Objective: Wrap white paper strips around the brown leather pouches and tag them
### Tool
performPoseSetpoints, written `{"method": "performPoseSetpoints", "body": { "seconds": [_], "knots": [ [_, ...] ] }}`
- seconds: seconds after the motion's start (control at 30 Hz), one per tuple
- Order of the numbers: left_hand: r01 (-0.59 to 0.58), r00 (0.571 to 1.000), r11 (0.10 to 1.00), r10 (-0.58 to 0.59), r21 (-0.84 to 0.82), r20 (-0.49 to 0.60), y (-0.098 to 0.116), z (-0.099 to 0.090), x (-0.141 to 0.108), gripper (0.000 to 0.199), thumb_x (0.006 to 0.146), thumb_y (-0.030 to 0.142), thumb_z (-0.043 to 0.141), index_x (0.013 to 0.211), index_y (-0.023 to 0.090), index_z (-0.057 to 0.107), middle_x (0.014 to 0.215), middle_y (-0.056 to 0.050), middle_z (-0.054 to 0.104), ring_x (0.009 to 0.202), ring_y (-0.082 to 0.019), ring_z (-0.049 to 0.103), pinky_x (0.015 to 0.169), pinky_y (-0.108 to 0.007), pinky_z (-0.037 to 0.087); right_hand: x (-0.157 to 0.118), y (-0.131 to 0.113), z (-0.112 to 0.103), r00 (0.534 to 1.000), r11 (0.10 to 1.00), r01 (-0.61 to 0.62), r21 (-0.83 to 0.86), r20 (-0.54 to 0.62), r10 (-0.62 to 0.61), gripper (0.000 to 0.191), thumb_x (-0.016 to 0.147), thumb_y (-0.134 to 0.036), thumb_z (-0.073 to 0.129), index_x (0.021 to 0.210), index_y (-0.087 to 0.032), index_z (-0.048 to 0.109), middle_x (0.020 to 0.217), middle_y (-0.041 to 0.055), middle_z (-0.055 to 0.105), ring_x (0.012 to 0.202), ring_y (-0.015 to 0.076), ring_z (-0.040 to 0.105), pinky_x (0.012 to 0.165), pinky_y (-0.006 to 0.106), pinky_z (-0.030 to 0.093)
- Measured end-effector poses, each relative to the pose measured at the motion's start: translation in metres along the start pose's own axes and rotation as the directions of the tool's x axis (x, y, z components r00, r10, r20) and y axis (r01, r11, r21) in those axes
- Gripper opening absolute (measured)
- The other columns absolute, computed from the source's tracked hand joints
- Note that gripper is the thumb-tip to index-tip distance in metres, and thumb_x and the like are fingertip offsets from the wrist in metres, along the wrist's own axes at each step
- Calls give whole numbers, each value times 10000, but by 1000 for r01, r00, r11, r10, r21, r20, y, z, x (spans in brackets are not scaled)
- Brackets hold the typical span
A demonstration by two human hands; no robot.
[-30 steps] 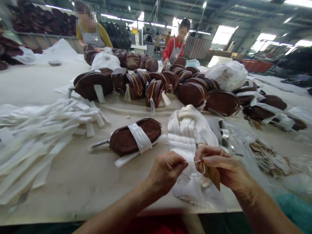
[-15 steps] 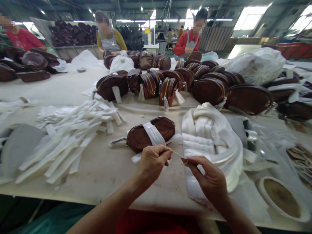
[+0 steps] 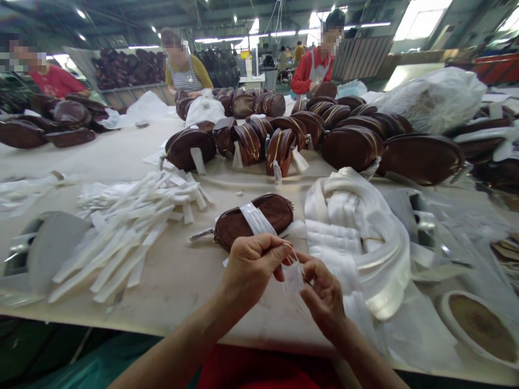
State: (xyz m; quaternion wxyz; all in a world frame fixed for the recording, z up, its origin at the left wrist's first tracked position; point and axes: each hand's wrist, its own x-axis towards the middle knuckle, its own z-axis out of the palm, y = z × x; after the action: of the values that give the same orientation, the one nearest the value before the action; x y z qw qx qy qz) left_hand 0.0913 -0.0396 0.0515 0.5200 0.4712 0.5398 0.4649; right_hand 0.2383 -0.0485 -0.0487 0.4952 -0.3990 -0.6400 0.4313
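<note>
My left hand (image 3: 257,265) pinches a thin pale string (image 3: 292,252) between thumb and fingertips. Close beside it on the right, my right hand (image 3: 324,294) has its fingers closed on a small brown tag (image 3: 308,280), mostly hidden by the fingers. A small translucent piece (image 3: 293,277) hangs between both hands. Just beyond them a dark brown oval pouch (image 3: 231,228) lies on the table, with a white band (image 3: 257,219) around its middle. Its zipper pull (image 3: 201,234) is wrapped and points left.
White strips (image 3: 133,232) lie piled at left. A coil of white padding (image 3: 389,270) and a tape roll (image 3: 480,327) are at right. Rows of brown pouches (image 3: 352,148) stand across the table (image 3: 170,286). Several people work beyond.
My right hand has moved left, up to my left hand, and its fingers have curled in. The translucent piece now shows between the hands. The camera view has shifted slightly.
</note>
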Motion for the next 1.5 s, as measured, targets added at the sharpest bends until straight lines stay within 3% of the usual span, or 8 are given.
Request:
{"method": "performPoseSetpoints", "body": {
  "seconds": [0.17,0.33,0.7,0.93,1.03,1.13,1.27,1.5],
  "knots": [
    [6,1000,999,-5,-50,2,3,1,-3,173,732,254,627,694,88,655,578,-41,628,422,-55,486,375,-125,320,-3,-2,9,980,872,-201,446,105,172,180,728,-253,551,686,-220,379,873,62,631,820,214,579,675,313,425],
    [-38,999,999,37,-5,-31,3,0,-3,160,726,233,620,660,91,652,555,-26,610,409,-52,480,367,-122,319,-5,-7,15,960,787,-275,553,200,195,242,710,-264,631,759,-220,399,796,11,561,747,159,516,643,268,380],
    [-192,969,934,229,302,-90,-9,-17,-6,143,779,202,568,759,133,691,587,-6,631,456,-69,518,444,-136,398,-2,-10,12,949,941,-282,189,200,244,296,761,-312,649,835,-232,374,688,-60,394,568,86,376,511,209,338],
    [-445,837,539,533,715,120,-28,-36,-11,214,871,151,456,792,148,655,644,-26,633,564,-103,571,535,-175,415,-12,3,8,935,948,-37,-317,325,145,188,825,-278,532,979,-217,443,659,-47,453,537,110,457,520,237,414],
    [-483,823,399,512,779,247,-42,-38,-14,234,862,92,413,743,142,608,628,-28,607,566,-125,564,529,-203,410,-4,1,4,907,927,56,-371,408,108,400,796,-308,602,1153,-211,447,938,55,605,813,190,606,711,304,513],
    [-542,798,320,487,777,355,-55,-38,-17,204,833,61,402,745,135,571,637,-32,597,556,-140,547,524,-228,416,8,-5,8,916,952,102,-290,400,24,550,823,-272,581,1323,-248,355,1276,104,528,1152,243,530,936,360,467],
    [-516,833,363,424,776,356,-66,-44,-18,144,808,58,418,795,136,538,704,-40,607,613,-146,568,582,-236,455,16,-6,27,879,992,-55,-118,465,104,405,920,-270,442,1322,-265,388,995,56,643,830,165,639,717,261,532],
    [-354,927,313,242,881,287,-77,-77,-21,116,789,52,448,783,154,504,706,-43,584,614,-180,561,555,-260,457,16,20,46,829,965,-177,-195,499,252,351,904,-427,449,1193,-269,570,628,-9,532,487,134,478,482,225,450]
  ]
}}
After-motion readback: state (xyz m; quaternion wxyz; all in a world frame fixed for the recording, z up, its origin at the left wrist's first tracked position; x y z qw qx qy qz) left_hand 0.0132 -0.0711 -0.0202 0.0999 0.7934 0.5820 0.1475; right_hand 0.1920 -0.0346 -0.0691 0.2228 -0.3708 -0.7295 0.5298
